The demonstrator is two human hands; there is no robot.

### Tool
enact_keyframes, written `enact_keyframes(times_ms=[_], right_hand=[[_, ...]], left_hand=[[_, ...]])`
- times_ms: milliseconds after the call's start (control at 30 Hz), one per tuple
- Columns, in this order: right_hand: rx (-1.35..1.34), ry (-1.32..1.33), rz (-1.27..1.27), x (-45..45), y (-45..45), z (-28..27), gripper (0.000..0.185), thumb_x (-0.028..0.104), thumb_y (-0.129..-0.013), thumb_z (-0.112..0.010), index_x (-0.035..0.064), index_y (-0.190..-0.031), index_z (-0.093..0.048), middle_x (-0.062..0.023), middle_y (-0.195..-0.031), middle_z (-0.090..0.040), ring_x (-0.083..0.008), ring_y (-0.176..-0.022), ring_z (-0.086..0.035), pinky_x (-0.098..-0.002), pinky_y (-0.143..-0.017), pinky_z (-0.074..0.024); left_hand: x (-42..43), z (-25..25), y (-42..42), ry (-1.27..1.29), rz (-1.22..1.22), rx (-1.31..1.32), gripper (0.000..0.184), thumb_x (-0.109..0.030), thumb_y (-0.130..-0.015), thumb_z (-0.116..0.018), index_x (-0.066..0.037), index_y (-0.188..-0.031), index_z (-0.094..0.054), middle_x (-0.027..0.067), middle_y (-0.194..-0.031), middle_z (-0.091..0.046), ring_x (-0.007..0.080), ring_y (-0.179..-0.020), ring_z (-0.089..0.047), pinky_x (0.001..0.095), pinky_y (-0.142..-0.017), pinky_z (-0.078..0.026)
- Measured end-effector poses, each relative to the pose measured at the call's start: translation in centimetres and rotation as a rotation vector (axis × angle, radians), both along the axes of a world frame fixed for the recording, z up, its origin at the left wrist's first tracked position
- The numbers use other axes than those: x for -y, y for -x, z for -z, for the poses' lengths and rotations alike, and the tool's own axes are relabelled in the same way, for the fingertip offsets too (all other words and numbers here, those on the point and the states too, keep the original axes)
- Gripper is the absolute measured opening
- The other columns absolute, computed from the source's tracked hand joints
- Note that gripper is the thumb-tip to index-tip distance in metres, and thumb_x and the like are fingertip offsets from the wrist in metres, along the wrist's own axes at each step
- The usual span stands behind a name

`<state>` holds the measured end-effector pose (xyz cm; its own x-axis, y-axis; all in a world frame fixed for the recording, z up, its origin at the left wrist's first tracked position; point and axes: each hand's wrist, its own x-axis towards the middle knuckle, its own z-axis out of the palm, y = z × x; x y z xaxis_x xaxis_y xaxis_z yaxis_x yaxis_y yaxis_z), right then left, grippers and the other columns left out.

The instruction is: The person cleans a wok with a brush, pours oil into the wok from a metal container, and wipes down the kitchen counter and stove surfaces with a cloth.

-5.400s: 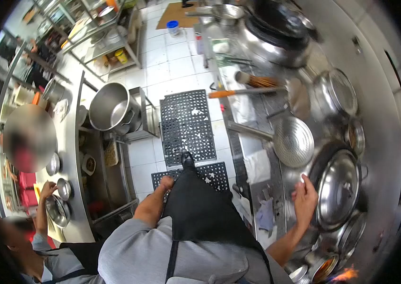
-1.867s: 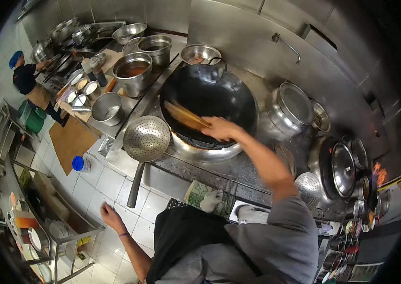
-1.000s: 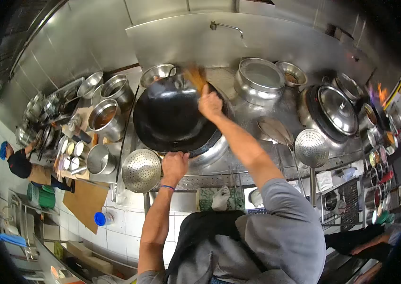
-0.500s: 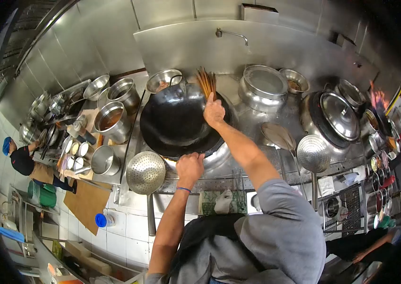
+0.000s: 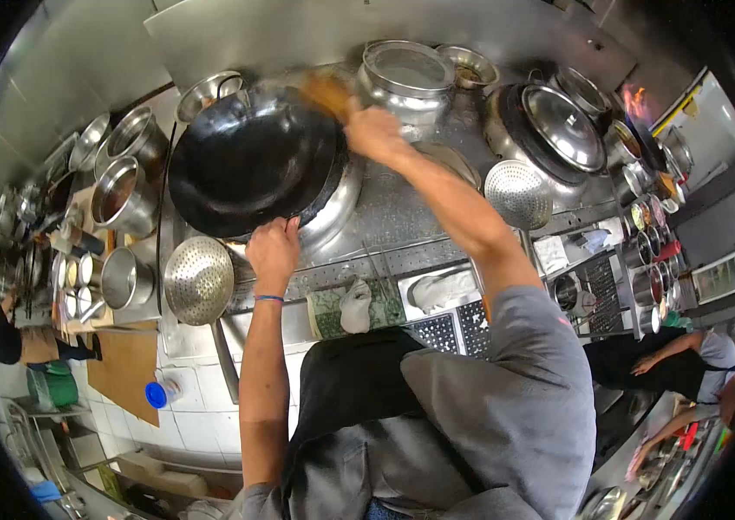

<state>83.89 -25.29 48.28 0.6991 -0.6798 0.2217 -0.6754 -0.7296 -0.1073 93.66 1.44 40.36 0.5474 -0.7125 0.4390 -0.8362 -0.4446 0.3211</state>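
From my remote station, I take the black wok (image 5: 246,165) as the clock face. It lies at the wearer's 11 o'clock, seated unevenly on the steel burner ring (image 5: 322,227). The left hand (image 5: 274,251) is curled on the rim near 6 o'clock. The right hand (image 5: 376,134) is closed around the butt of a bamboo brush (image 5: 326,93), whose bristles blur near 1 o'clock; bristle contact I cannot confirm.

In my judgement, sound practice requires the left grip to steady the rim, fingertips clear of the brush's path, and the right wrist to stay loose, bristles angled along the curve. I would restrict strokes at 2 o'clock, where the lidded steel pot (image 5: 406,74) stands close, and guard the left forearm against the perforated ladle (image 5: 200,282) at 7 o'clock.
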Motion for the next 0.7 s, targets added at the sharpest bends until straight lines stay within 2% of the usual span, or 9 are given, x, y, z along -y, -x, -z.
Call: enact_keyframes(times_ms=[33, 67, 100, 133, 233, 367, 467, 567, 700], right_hand=[[0.171, 0.081, 0.218, 1.1, 1.1, 1.1, 0.036, 0.026, -0.091, -0.056, 0.0054, -0.119, -0.049, -0.0263, -0.085, -0.067, -0.0425, -0.084, -0.068, -0.0548, -0.071, -0.0526], [0.225, -0.043, 0.259, 0.3, 3.9, -0.6, 0.04, 0.031, -0.092, -0.055, 0.0045, -0.121, -0.052, -0.0264, -0.092, -0.068, -0.0433, -0.087, -0.067, -0.0538, -0.077, -0.0525], [0.17, -0.191, 0.282, 0.0, 6.7, -1.2, 0.052, 0.032, -0.092, -0.053, 0.005, -0.136, -0.046, -0.0273, -0.104, -0.067, -0.0431, -0.097, -0.066, -0.053, -0.086, -0.0515], [0.285, -0.254, 0.254, -1.6, 9.4, -1.4, 0.052, 0.038, -0.091, -0.055, 0.0143, -0.137, -0.05, -0.0239, -0.11, -0.067, -0.0444, -0.104, -0.063, -0.0532, -0.092, -0.0475], [0.385, -0.338, 0.02, -4.9, 17.4, 5.4, 0.051, 0.037, -0.088, -0.06, 0.0171, -0.135, -0.055, -0.0248, -0.112, -0.066, -0.0437, -0.107, -0.061, -0.0492, -0.094, -0.0475], [0.146, -0.509, 0.279, -12.5, 23.0, 11.7, 0.055, 0.033, -0.087, -0.062, 0.0133, -0.138, -0.053, -0.0264, -0.109, -0.066, -0.0454, -0.103, -0.063, -0.0489, -0.091, -0.0498], [0.068, -0.41, 0.437, -15.5, 22.8, 11.4, 0.051, 0.03, -0.087, -0.064, 0.0106, -0.133, -0.057, -0.0249, -0.098, -0.07, -0.0426, -0.094, -0.067, -0.0469, -0.086, -0.0525], [-0.024, -0.348, 0.488, -15.2, 22.7, 11.7, 0.051, 0.034, -0.087, -0.065, 0.0146, -0.134, -0.057, -0.0286, -0.096, -0.068, -0.0463, -0.094, -0.066, -0.0511, -0.084, -0.0526], [-0.106, -0.214, 0.464, -15.6, 23.3, 13.8, 0.059, 0.033, -0.086, -0.066, 0.0182, -0.14, -0.049, -0.0273, -0.121, -0.058, -0.047, -0.092, -0.066, -0.0546, -0.082, -0.0526]], left_hand=[[-0.1, 0.1, 0.1, 0.032, 0.01, 0.021, 0.032, -0.033, -0.088, -0.065, -0.006, -0.071, -0.063, 0.0165, -0.075, -0.067, 0.0371, -0.072, -0.064, 0.0481, -0.065, -0.051], [-0.1, 0.2, 0.1, 0.061, 0.019, 0.043, 0.031, -0.032, -0.088, -0.066, -0.006, -0.071, -0.063, 0.0155, -0.075, -0.067, 0.0361, -0.072, -0.064, 0.0472, -0.066, -0.051], [0.0, 0.4, -0.1, 0.092, 0.042, 0.042, 0.03, -0.031, -0.087, -0.066, -0.006, -0.071, -0.063, 0.0148, -0.075, -0.067, 0.0353, -0.072, -0.063, 0.0469, -0.066, -0.05], [0.1, 0.7, -0.3, 0.116, 0.06, 0.039, 0.029, -0.03, -0.087, -0.067, -0.006, -0.071, -0.063, 0.0141, -0.075, -0.067, 0.0346, -0.073, -0.062, 0.0465, -0.066, -0.05], [-0.2, 0.9, -0.6, 0.121, 0.081, 0.031, 0.028, -0.029, -0.086, -0.067, -0.006, -0.071, -0.063, 0.0132, -0.076, -0.067, 0.0331, -0.073, -0.062, 0.046, -0.068, -0.049], [0.3, 0.9, -0.5, 0.075, 0.046, -0.006, 0.03, -0.032, -0.086, -0.068, -0.007, -0.072, -0.064, 0.0121, -0.075, -0.068, 0.0323, -0.073, -0.065, 0.0454, -0.064, -0.051], [1.1, 0.6, 0.3, 0.046, 0.02, -0.014, 0.03, -0.034, -0.087, -0.067, -0.007, -0.074, -0.064, 0.0129, -0.076, -0.068, 0.033, -0.074, -0.066, 0.0458, -0.063, -0.053], [1.2, 0.2, 0.7, 0.005, 0.03, -0.059, 0.028, -0.033, -0.088, -0.066, -0.007, -0.077, -0.065, 0.0141, -0.079, -0.068, 0.0339, -0.078, -0.066, 0.0467, -0.066, -0.053], [-0.1, 0.0, 0.4, 0.087, 0.173, -0.11, 0.018, -0.022, -0.09, -0.063, -0.007, -0.098, -0.068, 0.0158, -0.095, -0.068, 0.0348, -0.093, -0.064, 0.0464, -0.076, -0.051]])
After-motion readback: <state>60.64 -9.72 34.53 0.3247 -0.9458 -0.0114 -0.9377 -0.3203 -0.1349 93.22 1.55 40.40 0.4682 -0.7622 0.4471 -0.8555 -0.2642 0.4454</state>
